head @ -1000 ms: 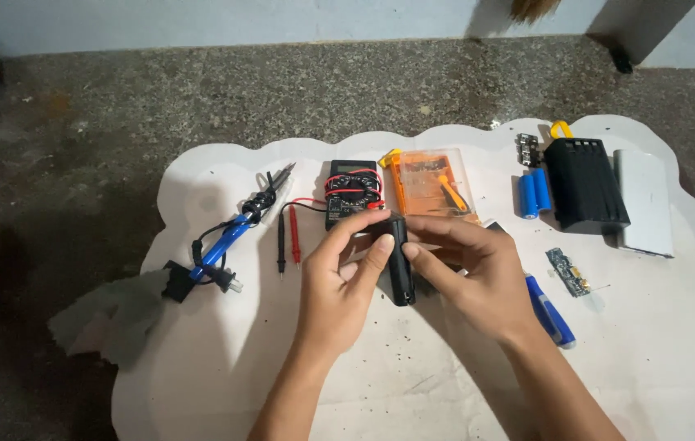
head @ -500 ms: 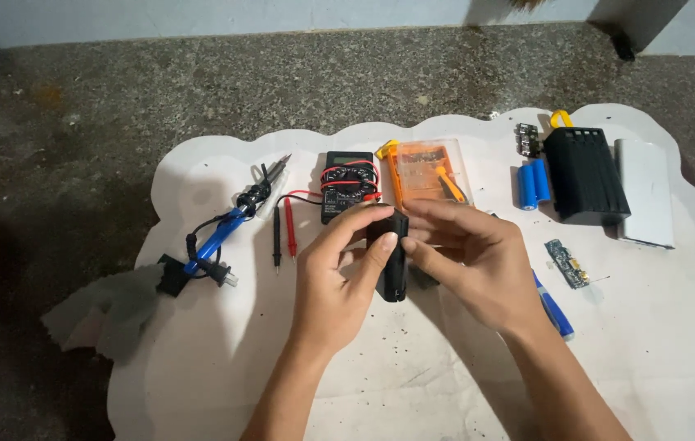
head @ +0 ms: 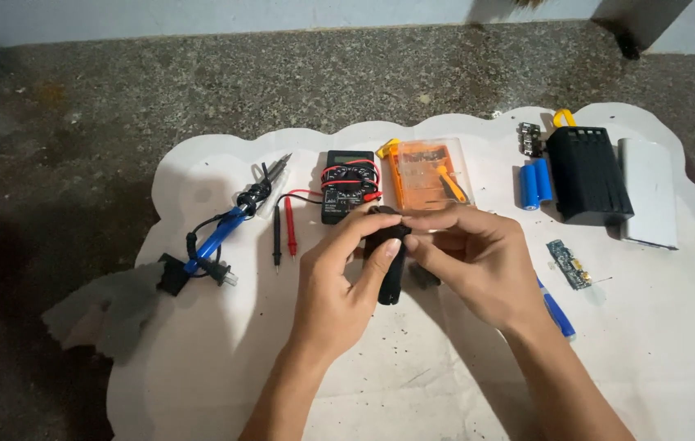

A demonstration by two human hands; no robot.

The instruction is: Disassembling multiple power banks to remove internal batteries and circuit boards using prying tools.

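Note:
Both my hands meet over the middle of a white mat (head: 445, 384). My left hand (head: 339, 282) wraps around a small black oblong device (head: 388, 269), thumb along its side. My right hand (head: 478, 261) pinches the device's upper end with its fingertips. The device is held upright just above the mat, and most of it is covered by my fingers. Right behind it lies a black multimeter (head: 347, 184) with red wire wound round it, and an orange transparent tool case (head: 433, 173).
A blue soldering iron (head: 225, 229) with its cord lies at the left, red and black probes (head: 283, 224) beside it. At the right are two blue cylindrical cells (head: 535, 184), a black box (head: 588, 173), a white box (head: 648, 192), a small circuit board (head: 568, 263) and a blue pen (head: 556, 314). Rough grey floor surrounds the mat.
My hands stay on the black device with only slight finger shifts at its top end. The view has drifted a little.

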